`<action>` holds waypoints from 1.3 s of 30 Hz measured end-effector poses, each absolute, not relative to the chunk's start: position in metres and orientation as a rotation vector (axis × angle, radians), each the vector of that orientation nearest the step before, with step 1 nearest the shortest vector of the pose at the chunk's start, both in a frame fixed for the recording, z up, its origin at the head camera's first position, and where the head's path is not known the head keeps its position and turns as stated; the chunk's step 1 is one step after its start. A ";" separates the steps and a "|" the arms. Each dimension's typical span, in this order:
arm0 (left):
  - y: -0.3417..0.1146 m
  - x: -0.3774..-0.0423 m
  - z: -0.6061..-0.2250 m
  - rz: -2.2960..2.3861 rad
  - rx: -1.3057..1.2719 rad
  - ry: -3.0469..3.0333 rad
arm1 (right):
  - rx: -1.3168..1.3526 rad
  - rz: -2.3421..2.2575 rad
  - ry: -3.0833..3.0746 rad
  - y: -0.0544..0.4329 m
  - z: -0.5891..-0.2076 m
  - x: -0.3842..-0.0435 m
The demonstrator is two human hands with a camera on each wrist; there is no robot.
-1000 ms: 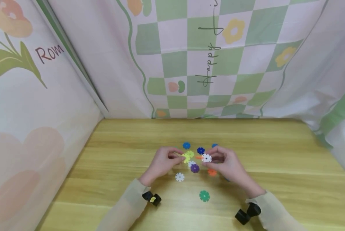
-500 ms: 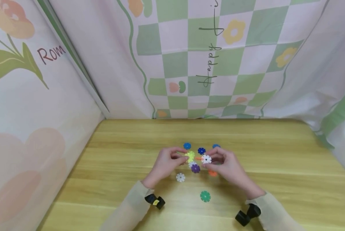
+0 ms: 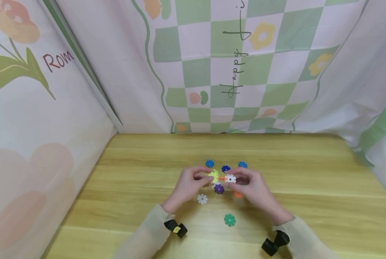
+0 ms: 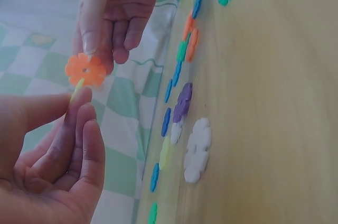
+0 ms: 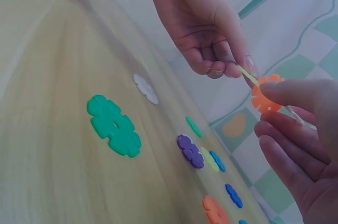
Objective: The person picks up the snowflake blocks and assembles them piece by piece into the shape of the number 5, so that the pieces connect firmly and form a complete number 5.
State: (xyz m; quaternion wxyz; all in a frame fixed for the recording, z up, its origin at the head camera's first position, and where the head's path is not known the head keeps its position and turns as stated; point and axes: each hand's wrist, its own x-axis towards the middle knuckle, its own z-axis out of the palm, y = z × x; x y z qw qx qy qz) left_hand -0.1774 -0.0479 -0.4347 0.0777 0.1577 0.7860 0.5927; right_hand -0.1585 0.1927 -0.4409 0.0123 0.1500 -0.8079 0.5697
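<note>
While a checked cloth (image 3: 225, 72) closes off the far side, the work sits just above the wooden table (image 3: 131, 198), between two raised hands. The left hand (image 3: 191, 183) pinches a yellow disc (image 3: 214, 176) near its rim, between thumb and fingertips. The right hand (image 3: 251, 183) pinches an orange disc (image 5: 264, 103) together with a white disc (image 3: 230, 178); these two look joined crosswise, though fingers cover part of the joint. Below lie loose discs: a green disc (image 3: 230, 220) nearest, a loose white disc (image 3: 202, 199) farther off to its left, a purple disc (image 3: 219, 189) beneath the gap between the hands, and blue discs (image 3: 210, 163) on the far side.

The step in hand seems to be fitting yellow to orange. Both wrist views show their planes crossed, yellow edge-on against the orange rim, which suits slot meeting slot. To do it well, keep those planes square, let the right hand act as a steady anvil, and push with the left alone, straight rightward. Fingertips should clear the meeting edges yet sit close enough to prevent flexing. Smallest and most decisive are the notches: whether they are aligned or interlocked, I cannot tell.
</note>
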 end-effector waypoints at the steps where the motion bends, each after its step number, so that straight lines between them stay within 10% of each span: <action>1: -0.047 -0.177 -0.435 1.778 0.467 2.360 | 0.469 1.764 -2.515 0.192 -0.441 -0.158; 39: -0.059 -0.190 -0.444 1.822 0.539 2.403 | 0.434 1.723 -2.519 0.201 -0.443 -0.163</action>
